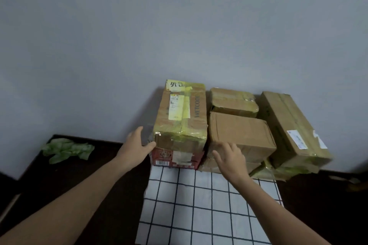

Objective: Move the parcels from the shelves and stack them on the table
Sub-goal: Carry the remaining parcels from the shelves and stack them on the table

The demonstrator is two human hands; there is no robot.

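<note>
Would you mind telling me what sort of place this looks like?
Likely a plain room for sorting deliveries: taped cardboard parcels stacked by a bare grey wall, on a dark table with a checked cloth.

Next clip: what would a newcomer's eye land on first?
Taped cardboard parcels clustered against the grey wall, the leftmost a yellow-taped WETCODE box atop a red carton. Both arms reach toward them: left grip at that box's left side, right grip before the middle brown box.

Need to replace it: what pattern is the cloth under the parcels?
The cloth is white with a thin dark grid, best in head view.
</note>
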